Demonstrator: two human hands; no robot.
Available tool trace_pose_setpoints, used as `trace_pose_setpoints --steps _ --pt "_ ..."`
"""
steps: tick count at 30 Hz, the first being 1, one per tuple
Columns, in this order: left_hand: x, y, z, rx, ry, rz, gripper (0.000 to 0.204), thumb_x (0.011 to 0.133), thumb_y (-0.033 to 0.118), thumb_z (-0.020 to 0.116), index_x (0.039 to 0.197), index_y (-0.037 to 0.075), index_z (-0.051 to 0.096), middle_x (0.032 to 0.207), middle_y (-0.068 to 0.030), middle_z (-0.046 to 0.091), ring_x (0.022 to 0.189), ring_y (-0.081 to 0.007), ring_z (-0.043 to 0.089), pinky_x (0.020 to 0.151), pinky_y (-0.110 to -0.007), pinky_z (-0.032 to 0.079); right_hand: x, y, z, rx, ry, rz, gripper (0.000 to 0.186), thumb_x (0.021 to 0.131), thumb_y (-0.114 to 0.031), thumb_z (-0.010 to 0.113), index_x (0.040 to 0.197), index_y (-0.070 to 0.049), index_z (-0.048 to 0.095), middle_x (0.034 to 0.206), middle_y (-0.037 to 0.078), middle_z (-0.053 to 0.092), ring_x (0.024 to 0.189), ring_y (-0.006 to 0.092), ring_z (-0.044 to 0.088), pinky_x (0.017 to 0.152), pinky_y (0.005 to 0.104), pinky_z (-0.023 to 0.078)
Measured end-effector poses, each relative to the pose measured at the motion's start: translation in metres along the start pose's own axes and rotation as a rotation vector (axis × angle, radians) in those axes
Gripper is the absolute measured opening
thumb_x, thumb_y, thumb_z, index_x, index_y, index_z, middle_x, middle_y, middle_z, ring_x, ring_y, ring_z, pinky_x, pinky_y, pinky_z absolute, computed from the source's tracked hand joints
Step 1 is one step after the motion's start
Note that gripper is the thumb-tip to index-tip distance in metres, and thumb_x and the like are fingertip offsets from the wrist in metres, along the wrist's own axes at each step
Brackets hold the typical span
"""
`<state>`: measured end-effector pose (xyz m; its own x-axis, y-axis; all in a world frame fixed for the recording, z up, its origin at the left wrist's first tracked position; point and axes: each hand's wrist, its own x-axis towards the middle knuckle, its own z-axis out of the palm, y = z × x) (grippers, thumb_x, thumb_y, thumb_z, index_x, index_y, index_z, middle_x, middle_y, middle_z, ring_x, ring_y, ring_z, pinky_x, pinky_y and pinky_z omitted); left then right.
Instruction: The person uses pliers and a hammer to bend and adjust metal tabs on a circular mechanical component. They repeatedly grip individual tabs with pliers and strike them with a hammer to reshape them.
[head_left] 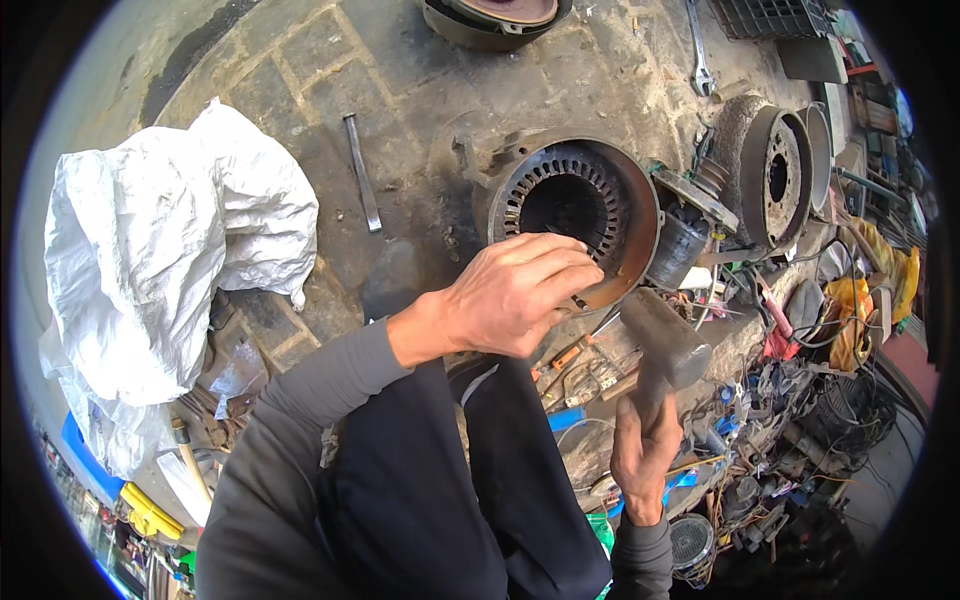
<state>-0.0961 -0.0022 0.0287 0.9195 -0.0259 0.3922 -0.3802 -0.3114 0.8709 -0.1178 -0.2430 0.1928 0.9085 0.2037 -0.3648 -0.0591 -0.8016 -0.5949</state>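
A round motor housing (641,190) with a slotted stator core (522,185) inside it stands on the ground ahead of me. Over its near rim is my left hand (510,290), palm down, its fingers curled and pressed together. What those fingers hold, if anything, is hidden under them; a small dark tip shows just below the fingertips. To the right, my right hand (645,450) is closed round the handle of a hammer (667,340). The hammer's heavy, worn grey head is raised beside the housing's near right side, apart from it.
A flat steel chisel (362,175) lies left of the housing, near a white sack (140,260). A wrench (698,50) and a round metal part (490,25) lie at the back. A rusty drum-shaped part (785,175) and heaped scrap (800,450) crowd the right side.
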Motion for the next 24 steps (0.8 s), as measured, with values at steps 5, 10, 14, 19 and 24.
trace_pose_setpoints --steps 5,10,14,19,24 --pt "-0.012 -0.033 -0.054 0.243 0.537 -0.131 0.053 0.093 0.023 0.066 0.138 -0.004 0.057 0.141 -0.0235 0.059 0.137 -0.0435 0.053 0.116 -0.051 0.04 -0.012 -0.001 -0.004 0.033 0.027 -0.022 0.02 0.105 -0.011 0.064 0.118 0.004 0.059 0.077 0.002 0.06 0.062 0.0073 0.053 0.058 0.0246 0.043" --pt "0.015 -0.105 -0.035 -0.415 0.515 -0.466 0.048 0.098 0.033 0.067 0.131 -0.003 0.063 0.119 -0.0181 0.069 0.117 -0.03 0.065 0.107 -0.037 0.046 -0.02 0.002 0.028 0.12 0.008 -0.12 0.02 0.1 -0.006 0.07 0.115 0.005 0.063 0.091 0.011 0.068 0.07 0.0153 0.062 0.062 0.0316 0.048" --pt "0.023 -0.112 -0.014 -0.173 0.7 -0.509 0.025 0.094 0.023 0.064 0.094 -0.001 0.066 0.083 -0.0133 0.067 0.081 -0.025 0.066 0.077 -0.037 0.051 -0.011 0.005 0.035 0.062 -0.133 0.063 0.028 0.101 -0.012 0.071 0.123 0.002 0.059 0.085 0.011 0.069 0.071 0.0176 0.061 0.067 0.0339 0.051" --pt "0.047 -0.104 -0.004 -0.068 0.721 -0.519 0.02 0.092 0.018 0.063 0.088 -0.002 0.063 0.076 -0.0232 0.064 0.07 -0.0357 0.065 0.068 -0.042 0.05 -0.008 -0.035 -0.021 0.271 0.004 0.043 0.021 0.099 -0.005 0.068 0.116 0.006 0.063 0.085 0.009 0.068 0.067 0.0113 0.058 0.06 0.0283 0.047" --pt "0.058 -0.1 -0.001 -0.023 0.728 -0.512 0.02 0.092 0.017 0.063 0.088 -0.002 0.063 0.077 -0.0235 0.065 0.068 -0.0369 0.064 0.066 -0.044 0.05 0.009 -0.068 -0.064 0.755 0.345 -0.425 0.057 0.103 -0.06 0.058 0.102 -0.004 0.05 0.073 0.008 0.055 0.049 0.017 0.049 0.046 0.0334 0.049"
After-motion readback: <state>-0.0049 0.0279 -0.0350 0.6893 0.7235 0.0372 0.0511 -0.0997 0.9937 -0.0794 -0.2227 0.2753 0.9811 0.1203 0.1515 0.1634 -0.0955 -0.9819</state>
